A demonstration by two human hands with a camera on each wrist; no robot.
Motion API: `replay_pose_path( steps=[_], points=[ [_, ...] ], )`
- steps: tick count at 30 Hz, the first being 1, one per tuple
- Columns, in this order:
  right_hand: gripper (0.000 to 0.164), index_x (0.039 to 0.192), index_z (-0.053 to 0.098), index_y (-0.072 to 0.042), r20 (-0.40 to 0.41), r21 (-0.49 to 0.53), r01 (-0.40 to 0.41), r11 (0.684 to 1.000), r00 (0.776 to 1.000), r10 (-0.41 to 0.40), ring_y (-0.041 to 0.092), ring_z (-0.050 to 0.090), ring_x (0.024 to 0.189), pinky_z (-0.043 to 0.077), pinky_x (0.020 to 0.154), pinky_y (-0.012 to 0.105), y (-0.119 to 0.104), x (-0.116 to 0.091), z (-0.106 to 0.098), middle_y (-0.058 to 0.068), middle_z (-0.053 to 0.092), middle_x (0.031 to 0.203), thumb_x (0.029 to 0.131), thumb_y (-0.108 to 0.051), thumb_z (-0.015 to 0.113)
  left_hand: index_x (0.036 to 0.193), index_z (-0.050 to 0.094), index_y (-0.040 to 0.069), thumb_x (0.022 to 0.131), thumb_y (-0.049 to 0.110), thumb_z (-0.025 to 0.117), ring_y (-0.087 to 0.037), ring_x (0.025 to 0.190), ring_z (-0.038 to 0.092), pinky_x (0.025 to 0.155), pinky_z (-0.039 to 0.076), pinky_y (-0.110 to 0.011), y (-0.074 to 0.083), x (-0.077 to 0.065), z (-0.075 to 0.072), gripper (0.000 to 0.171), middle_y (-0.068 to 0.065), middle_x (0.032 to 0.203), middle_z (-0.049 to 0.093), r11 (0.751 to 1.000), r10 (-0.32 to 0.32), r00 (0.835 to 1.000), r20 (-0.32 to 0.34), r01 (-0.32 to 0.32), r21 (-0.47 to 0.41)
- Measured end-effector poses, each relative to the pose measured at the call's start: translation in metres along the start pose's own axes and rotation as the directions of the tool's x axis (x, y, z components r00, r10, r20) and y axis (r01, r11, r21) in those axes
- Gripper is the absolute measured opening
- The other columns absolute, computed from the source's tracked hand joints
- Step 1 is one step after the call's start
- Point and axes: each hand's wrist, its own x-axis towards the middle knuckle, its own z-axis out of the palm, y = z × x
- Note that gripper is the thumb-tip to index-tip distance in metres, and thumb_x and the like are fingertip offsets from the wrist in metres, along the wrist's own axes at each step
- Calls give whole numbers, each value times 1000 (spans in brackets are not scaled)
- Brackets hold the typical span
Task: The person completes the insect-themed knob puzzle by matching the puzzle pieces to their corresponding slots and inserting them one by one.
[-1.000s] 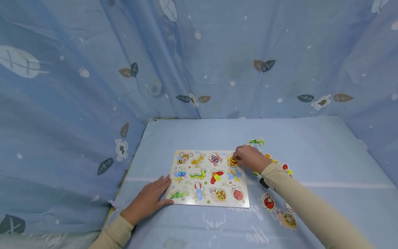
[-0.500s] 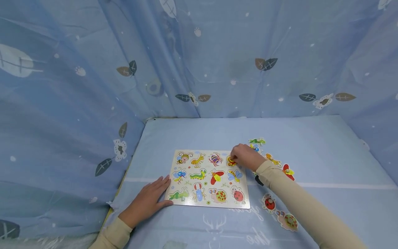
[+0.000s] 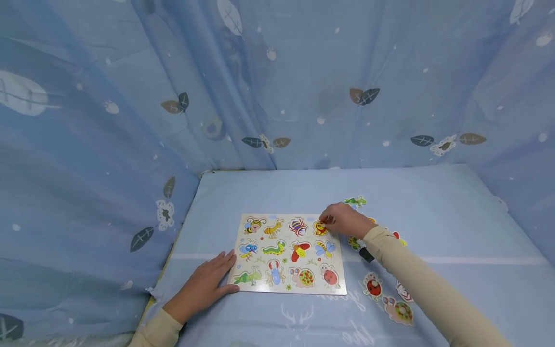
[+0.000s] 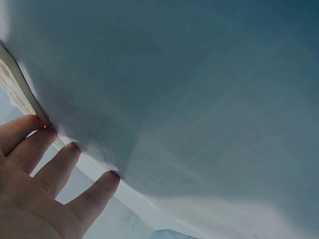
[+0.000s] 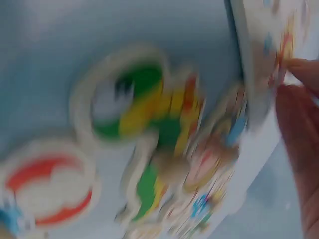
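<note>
A pale puzzle board [image 3: 312, 264] with several insect pictures lies on the table. My left hand [image 3: 204, 284] is spread at its left edge; in the left wrist view the straight fingers [image 4: 94, 196] touch the edge. At the board's top right corner, my right hand [image 3: 344, 221] pinches a yellow and red butterfly puzzle piece [image 3: 319, 228] between thumb and fingertips. The right wrist view shows the thumb and finger [image 5: 299, 112] meeting over the board's edge; the piece is blurred there and partly hidden by the hand.
Loose pieces lie right of the board: a grasshopper [image 3: 355, 201], a green and yellow caterpillar [image 5: 142, 102], a ladybug [image 3: 373, 286] and a snail [image 3: 399, 312]. My right forearm crosses over several others. A blue patterned curtain [image 3: 303, 96] hangs behind the table.
My right hand makes small shifts leftward at the top right corner, and more of the butterfly shows past its fingertips. The left hand keeps its place at the board's edge.
</note>
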Motion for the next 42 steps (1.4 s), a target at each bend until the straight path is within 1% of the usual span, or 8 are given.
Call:
replay_pose_path(
  steps=[4,8,15,25,30,36,39,42],
  points=[
    [23,119,75,-1,-111,-15,-77,997,991,75,29,71,99,62,80,41,19,-2,-13,16,73,115,96,-5,71,156,46,8,90,55,73,-34,155,36,119,34,-67,0,-1,2,86,-7,167,39,1000,-10,1000,-5,10,5],
    [24,118,75,2,-223,-139,-182,973,963,149,37,71,105,60,89,51,44,-1,-20,21,71,119,95,-3,71,156,46,8,90,56,73,-34,155,36,119,34,-66,0,-2,3,86,-7,166,40,1000,-14,1000,-5,14,3],
    [20,113,76,4,-209,-259,-274,926,952,223,37,72,101,60,88,52,65,2,-26,21,73,110,94,-3,72,157,46,10,91,59,70,-33,155,36,119,35,-65,1,-1,3,86,-4,167,38,1000,-5,1000,-3,5,11],
    [15,104,77,5,-185,-171,-321,932,939,289,36,72,93,60,84,54,72,5,-31,23,75,105,96,1,65,157,46,10,91,57,72,-32,155,37,118,37,-64,1,0,3,85,-3,167,39,1000,-2,1000,-11,2,28],
    [15,105,77,4,-195,-179,-300,937,944,265,35,72,91,60,83,54,70,4,-33,22,76,104,97,0,65,157,46,10,91,56,72,-32,155,37,118,37,-65,1,-1,2,85,-3,167,39,1000,-9,1000,-9,9,25],
    [13,105,78,0,-286,-209,-243,947,941,179,33,71,91,60,82,53,52,1,-37,18,76,101,97,-3,68,157,44,9,91,56,71,-33,155,36,119,35,-65,-1,-3,1,86,-4,167,38,1000,-10,1000,-9,10,16],
    [11,103,78,0,-386,-263,-211,941,917,97,34,72,89,61,80,52,39,0,-40,17,76,98,96,-1,70,158,43,9,92,57,71,-32,155,36,120,35,-64,-1,-3,1,85,-4,168,37,1000,-5,1000,-10,6,21],
    [10,103,78,2,-495,-298,-226,927,867,53,36,73,88,62,78,53,28,-3,-44,19,76,97,94,0,72,158,43,9,92,56,71,-33,155,36,120,35,-64,0,-3,2,85,-4,168,38,1000,0,1000,-13,0,20]
  ],
)
